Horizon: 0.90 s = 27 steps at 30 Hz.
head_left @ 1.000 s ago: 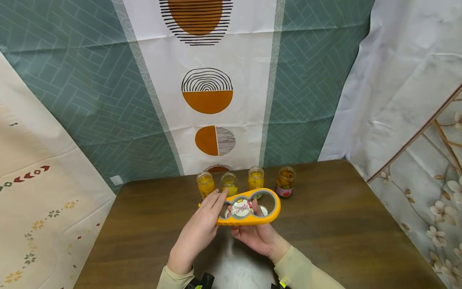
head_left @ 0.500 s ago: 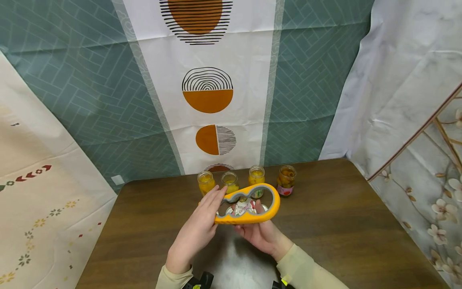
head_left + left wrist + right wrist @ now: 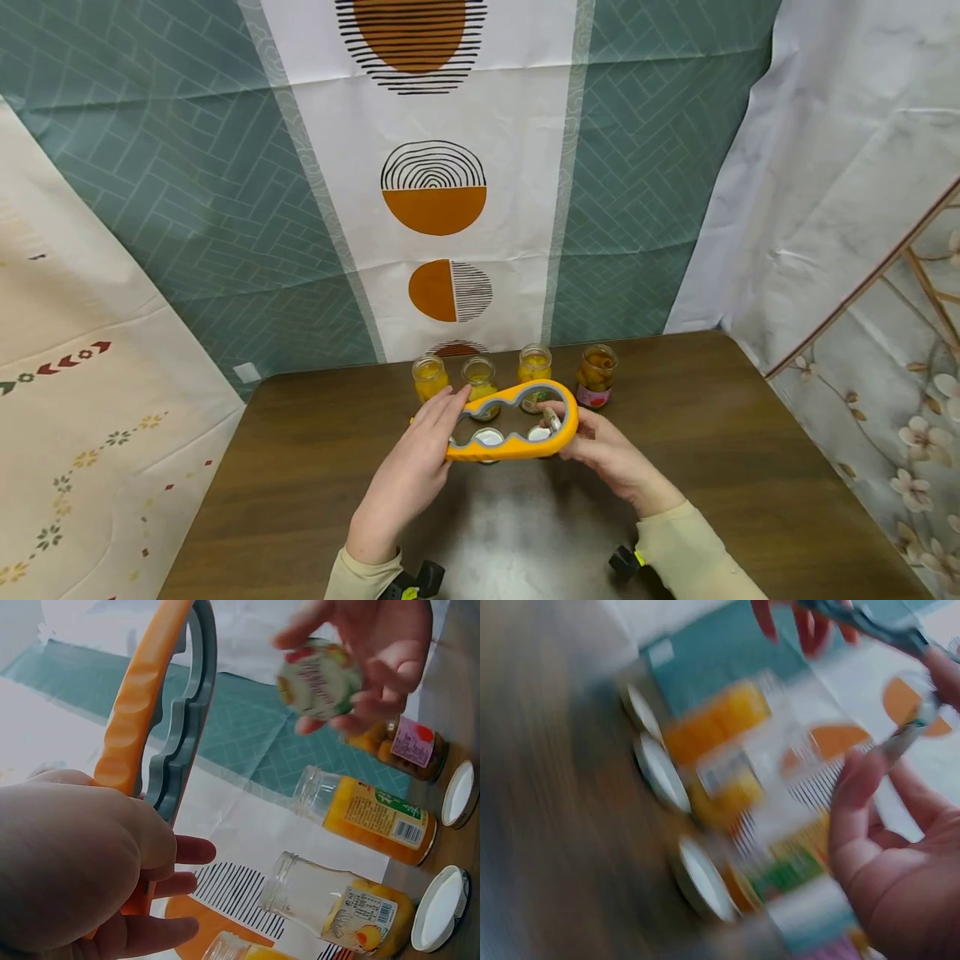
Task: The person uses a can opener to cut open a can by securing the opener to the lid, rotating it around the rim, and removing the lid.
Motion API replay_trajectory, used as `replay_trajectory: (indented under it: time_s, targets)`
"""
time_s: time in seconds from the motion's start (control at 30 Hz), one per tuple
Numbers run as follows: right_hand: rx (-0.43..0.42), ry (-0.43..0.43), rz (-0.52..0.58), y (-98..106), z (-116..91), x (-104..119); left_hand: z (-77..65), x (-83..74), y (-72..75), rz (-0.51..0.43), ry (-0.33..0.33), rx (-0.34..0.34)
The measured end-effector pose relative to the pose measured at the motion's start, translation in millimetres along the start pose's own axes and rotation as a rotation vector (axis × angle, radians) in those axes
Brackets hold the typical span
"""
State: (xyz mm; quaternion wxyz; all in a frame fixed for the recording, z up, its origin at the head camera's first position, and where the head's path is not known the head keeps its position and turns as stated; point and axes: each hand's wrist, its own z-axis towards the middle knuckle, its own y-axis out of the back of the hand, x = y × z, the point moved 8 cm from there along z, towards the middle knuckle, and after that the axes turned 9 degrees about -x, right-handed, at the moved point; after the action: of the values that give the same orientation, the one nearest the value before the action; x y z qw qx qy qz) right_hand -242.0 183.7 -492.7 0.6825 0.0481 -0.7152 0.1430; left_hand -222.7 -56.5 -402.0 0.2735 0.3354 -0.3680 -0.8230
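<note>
My left hand point(image 3: 408, 471) grips one end of an orange jar opener point(image 3: 504, 451) with a scalloped grey inner edge, held up over the table. In the head view its other end overlaps my right hand point(image 3: 618, 458). My right hand pinches a printed jar lid point(image 3: 319, 681) between thumb and fingers; the lid appears edge-on in the blurred right wrist view. Through the opener's opening, lids point(image 3: 489, 438) show lying white side up on the table. Behind them stand open glass jars, among them a yellow fruit jar point(image 3: 379, 819) and a half-filled jar point(image 3: 366, 913).
Several uncapped jars stand in a row near the table's back edge, the rightmost a darker jar point(image 3: 595, 379) with a pink label. Patterned cloth point(image 3: 637, 208) hangs directly behind the wooden table point(image 3: 720, 467). Three lids point(image 3: 705, 879) lie in front of the jars.
My right hand has moved right with the lid, out from beneath the opener, and the lid has turned from face-up to nearly edge-on in the head view. The opener has risen slightly.
</note>
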Motion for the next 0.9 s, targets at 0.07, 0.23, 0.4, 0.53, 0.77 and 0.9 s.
replay_trajectory:
  time_s: [0.07,0.23,0.4,0.53,0.77,0.9]
  targets:
    - [-0.061,-0.003,-0.210,20.0,-2.3,0.3,-0.3,-0.2,-2.0,0.009,-0.001,0.008]
    - [-0.219,-0.008,-0.724,62.6,-5.7,-1.5,0.0,-2.2,-4.3,0.025,-0.013,0.009]
    - [-0.322,-0.038,-0.972,86.9,-5.7,-10.2,0.0,-3.4,-5.5,0.031,-0.012,0.011]
    - [-0.355,-0.082,-1.014,94.0,-4.4,-18.3,-0.5,-3.0,-5.9,0.031,-0.014,0.011]
    - [-0.380,-0.063,-1.087,92.8,-0.7,-25.9,-0.2,-2.6,-6.2,0.031,-0.021,0.006]
    - [-0.381,-0.047,-1.119,89.7,1.5,-27.8,-0.1,-2.7,-6.1,0.031,-0.028,0.006]
